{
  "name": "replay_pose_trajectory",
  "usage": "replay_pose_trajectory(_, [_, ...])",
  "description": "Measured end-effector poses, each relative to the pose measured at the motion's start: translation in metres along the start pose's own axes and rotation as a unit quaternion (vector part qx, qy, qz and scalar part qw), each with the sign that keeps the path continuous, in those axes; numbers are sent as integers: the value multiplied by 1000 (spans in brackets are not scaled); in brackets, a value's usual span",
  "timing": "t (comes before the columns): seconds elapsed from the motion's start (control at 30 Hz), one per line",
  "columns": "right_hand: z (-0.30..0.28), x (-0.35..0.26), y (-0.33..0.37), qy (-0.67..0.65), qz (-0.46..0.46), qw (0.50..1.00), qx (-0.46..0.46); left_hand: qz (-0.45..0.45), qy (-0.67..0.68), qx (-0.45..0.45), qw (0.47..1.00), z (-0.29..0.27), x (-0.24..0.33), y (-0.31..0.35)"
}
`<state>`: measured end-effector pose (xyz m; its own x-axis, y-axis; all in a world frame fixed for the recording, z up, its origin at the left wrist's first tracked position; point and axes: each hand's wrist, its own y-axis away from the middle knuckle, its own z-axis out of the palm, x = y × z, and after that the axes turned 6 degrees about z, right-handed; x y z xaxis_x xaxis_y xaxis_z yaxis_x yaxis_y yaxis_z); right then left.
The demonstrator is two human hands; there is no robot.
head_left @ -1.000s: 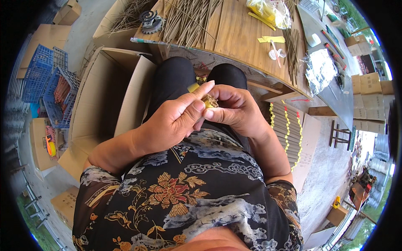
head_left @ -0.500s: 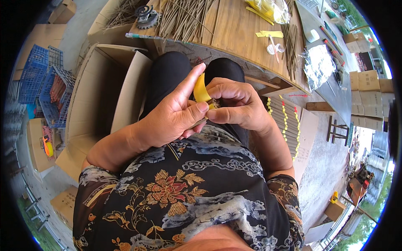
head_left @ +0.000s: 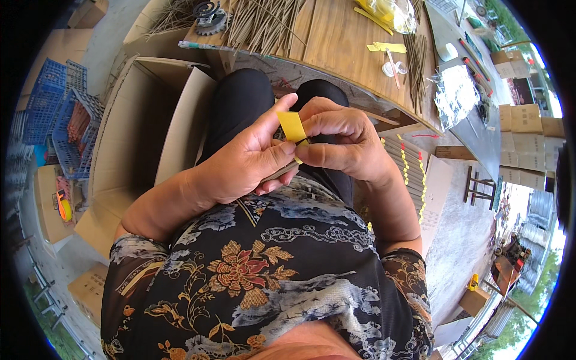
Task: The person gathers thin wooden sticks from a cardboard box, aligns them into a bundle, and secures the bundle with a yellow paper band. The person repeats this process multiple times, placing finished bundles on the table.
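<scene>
Above my lap, my left hand [head_left: 255,157] is closed round a small bundle of thin brown sticks [head_left: 277,174], mostly hidden by the palm and fingers. A yellow paper strip [head_left: 291,127] stands up from the bundle between my two hands, its upper end free. With thumb and bent fingers, my right hand [head_left: 345,141] pinches the strip near its lower part, against the end of the bundle. Both thumbs almost meet there. A dark bit shows beside the strip; what it is I cannot make out.
Ahead, a wooden table [head_left: 336,45] carries loose brown sticks [head_left: 264,24], more yellow strips [head_left: 387,47] and a small round lid [head_left: 390,69]. An open cardboard box [head_left: 180,132] stands at my left, near blue crates [head_left: 51,99]. Banded stick bundles [head_left: 411,174] lie at my right.
The yellow strip has turned from a curled, edge-on shape to a flatter face. My right fingers have shifted slightly along it, while my left hand keeps its hold on the sticks.
</scene>
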<state>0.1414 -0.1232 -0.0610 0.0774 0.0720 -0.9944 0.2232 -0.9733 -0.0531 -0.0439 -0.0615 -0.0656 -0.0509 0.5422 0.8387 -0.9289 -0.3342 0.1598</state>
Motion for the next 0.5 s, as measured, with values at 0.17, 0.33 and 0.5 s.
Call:
replay_pose_trajectory(0.17, [-7, -7, -4, 138, -109, 984, -39, -44, 56, -5, 997, -3, 3, 1])
replay_pose_trajectory(0.33, [-10, -16, -5, 209, -123, 969, -59, -43, 111, -11, 993, -7, 3, -1])
replay_pose_trajectory(0.5, [-10, -23, -7, 301, -193, 933, -38, -36, 130, 32, 990, -1, 5, -3])
